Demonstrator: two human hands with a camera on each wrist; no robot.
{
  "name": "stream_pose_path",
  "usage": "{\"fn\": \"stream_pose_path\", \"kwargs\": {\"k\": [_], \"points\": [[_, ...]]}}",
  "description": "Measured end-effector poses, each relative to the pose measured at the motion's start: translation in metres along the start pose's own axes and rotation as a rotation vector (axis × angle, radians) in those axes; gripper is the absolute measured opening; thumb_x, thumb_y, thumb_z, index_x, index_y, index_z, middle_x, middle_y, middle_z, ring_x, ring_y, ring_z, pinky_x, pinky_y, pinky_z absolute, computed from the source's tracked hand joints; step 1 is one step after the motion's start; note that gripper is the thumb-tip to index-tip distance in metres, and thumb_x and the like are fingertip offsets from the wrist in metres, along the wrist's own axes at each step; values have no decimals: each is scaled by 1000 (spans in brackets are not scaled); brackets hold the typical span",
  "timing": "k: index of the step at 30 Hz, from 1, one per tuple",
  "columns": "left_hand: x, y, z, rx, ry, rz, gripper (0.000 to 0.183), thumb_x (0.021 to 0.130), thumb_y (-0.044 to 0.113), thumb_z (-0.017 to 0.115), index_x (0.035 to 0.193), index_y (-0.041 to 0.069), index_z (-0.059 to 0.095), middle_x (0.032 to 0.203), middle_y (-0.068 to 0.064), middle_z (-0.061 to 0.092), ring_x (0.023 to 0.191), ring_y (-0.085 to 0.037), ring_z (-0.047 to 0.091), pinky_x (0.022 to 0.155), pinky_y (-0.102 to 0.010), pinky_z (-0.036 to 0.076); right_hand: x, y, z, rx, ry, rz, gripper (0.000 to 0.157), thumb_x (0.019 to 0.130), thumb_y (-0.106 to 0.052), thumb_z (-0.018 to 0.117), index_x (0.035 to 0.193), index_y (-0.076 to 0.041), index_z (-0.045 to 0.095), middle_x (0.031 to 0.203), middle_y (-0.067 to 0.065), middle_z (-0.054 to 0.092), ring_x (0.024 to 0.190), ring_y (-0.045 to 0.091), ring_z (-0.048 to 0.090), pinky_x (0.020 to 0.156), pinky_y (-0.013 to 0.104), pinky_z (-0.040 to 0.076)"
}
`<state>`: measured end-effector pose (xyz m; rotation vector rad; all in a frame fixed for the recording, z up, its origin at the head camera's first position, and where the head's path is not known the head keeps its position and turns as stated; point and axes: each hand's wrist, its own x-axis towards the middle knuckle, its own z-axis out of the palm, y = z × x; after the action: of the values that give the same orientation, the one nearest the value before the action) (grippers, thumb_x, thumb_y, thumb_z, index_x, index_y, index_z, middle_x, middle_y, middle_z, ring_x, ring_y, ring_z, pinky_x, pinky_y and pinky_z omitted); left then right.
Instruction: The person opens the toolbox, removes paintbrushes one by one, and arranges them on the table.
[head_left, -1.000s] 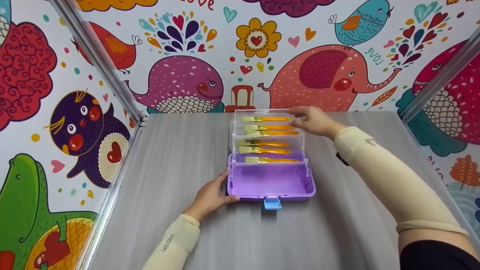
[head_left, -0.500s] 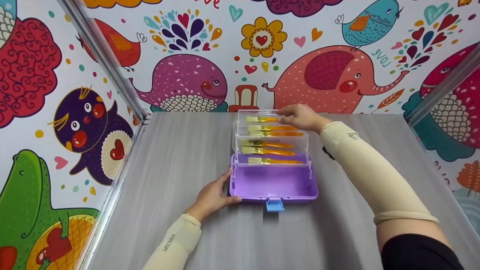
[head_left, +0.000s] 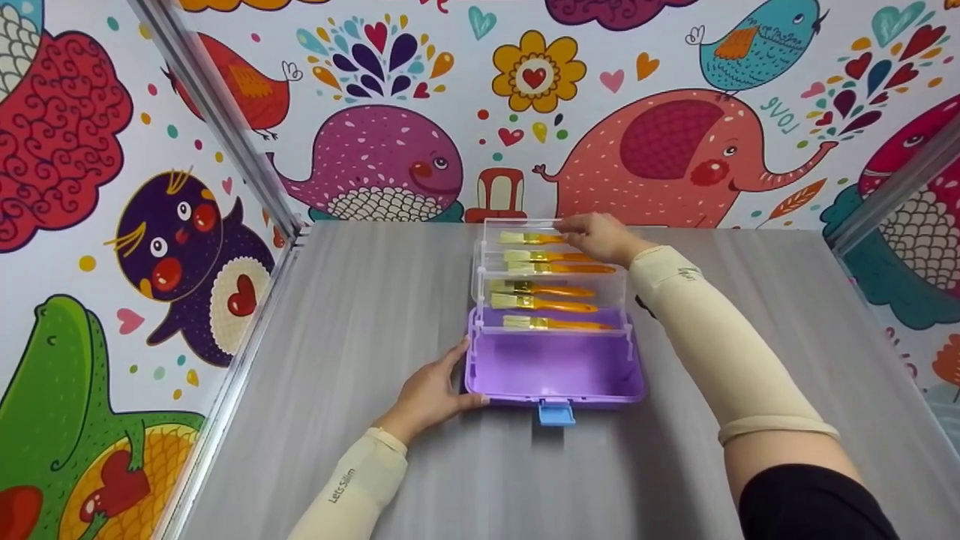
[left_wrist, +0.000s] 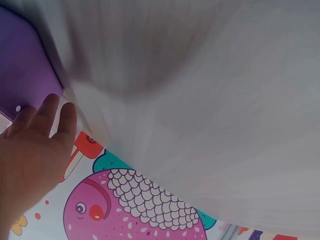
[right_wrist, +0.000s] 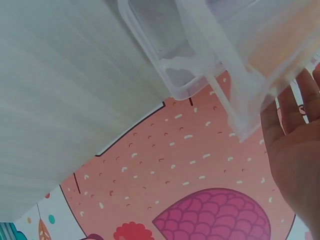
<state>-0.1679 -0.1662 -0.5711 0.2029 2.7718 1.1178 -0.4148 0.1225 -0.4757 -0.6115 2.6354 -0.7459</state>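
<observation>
One High View, Two Close and Inverted

The head view looks forward and down from above, taking in the tabletop, purple box and printed wall. The left wrist view sits close to the left hand, the right wrist view close to the right hand; both show the wall upside down. With the head view, the left shares the whale, the right the elephant.
</observation>
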Motion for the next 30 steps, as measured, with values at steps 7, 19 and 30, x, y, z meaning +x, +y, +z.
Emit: {"fn": "stream_pose_path", "kwargs": {"k": [7,19,30], "points": [[0,0,-1,6,0,-5,104,75,51,83,156,9,33,150,-18,44,133,-38,46,109,-50,37,-1,-1,3,-45,-2,-20,42,102,-16,52,144,-17,56,135,8,61,125,30,53,107,51,40],[0,0,1,10,-3,-3,105,75,52,83,156,9,33,150,-19,44,133,-39,46,108,-50,37,-1,-4,5,-18,13,-44,38,100,-11,52,137,-12,62,120,9,66,108,27,57,97,45,47],[0,0,1,6,-12,-12,105,75,51,83,157,11,31,151,-19,42,134,-39,44,110,-49,36,1,-3,4,-17,21,-51,35,99,-9,53,133,-9,65,118,11,65,104,29,57,95,46,47]]}}
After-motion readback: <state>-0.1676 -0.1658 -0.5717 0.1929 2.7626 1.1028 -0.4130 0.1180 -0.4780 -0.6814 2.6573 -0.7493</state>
